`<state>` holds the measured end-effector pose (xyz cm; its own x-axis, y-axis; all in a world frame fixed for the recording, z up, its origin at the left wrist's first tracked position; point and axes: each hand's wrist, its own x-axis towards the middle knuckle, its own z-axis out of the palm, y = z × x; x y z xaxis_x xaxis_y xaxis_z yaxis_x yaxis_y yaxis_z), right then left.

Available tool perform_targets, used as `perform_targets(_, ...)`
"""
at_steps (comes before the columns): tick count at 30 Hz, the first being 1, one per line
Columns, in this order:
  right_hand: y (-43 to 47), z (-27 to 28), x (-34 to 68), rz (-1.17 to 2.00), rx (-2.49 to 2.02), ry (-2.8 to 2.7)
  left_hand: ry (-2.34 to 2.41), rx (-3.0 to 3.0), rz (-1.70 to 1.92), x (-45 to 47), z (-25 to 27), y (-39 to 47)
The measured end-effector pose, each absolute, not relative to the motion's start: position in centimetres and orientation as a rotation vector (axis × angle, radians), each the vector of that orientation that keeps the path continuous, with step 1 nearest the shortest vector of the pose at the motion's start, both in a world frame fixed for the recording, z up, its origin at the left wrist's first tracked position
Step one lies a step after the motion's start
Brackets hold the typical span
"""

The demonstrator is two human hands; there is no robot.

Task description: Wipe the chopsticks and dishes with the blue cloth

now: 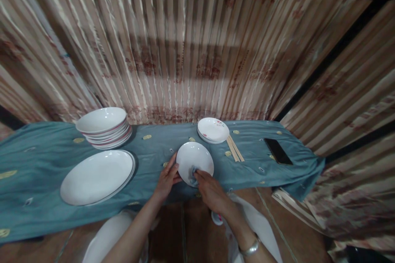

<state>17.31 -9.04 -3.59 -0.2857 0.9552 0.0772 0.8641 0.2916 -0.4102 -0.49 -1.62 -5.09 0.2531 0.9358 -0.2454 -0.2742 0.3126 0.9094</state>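
Note:
A small white plate (193, 155) is tilted up over the front part of the table. My left hand (167, 177) grips its left rim, fingers behind and thumb at the edge. My right hand (210, 189) is closed on a small bluish-grey cloth (193, 176), pressed against the plate's inner face near the lower rim. Some of the cloth is hidden under the fingers. Just beyond the plate lies a short stack of small plates with red flower prints (212, 130). Wooden chopsticks (235, 149) rest beside that stack.
A teal patterned cloth (157, 139) covers the long table. On the left stand a tall stack of white bowls (103, 123) and large oval platters (98, 176). A black phone (277, 151) lies at the right. A pleated curtain (185, 49) hangs behind the table.

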Motion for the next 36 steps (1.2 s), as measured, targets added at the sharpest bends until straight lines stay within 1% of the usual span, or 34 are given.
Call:
perform_targets(7,-8.4,-2.5,15.9,0.597,-1.416,-2.175,0.945,0.879,0.994,-0.4,-5.1,-1.7)
perform_targets(13,-6.6,-3.7,14.6,0.470,-1.338,-2.147,0.985,0.881,0.990,-0.4,-4.7,-1.8)
perform_targets(21,-3.7,-5.5,13.5,0.245,-1.463,-2.063,1.014,0.910,1.008,-0.4,-5.1,-1.5)
perform_targets(36,-2.1,-4.4,15.4,0.105,-1.859,-2.039,1.013,0.869,1.010,-0.2,-4.4,-1.9)
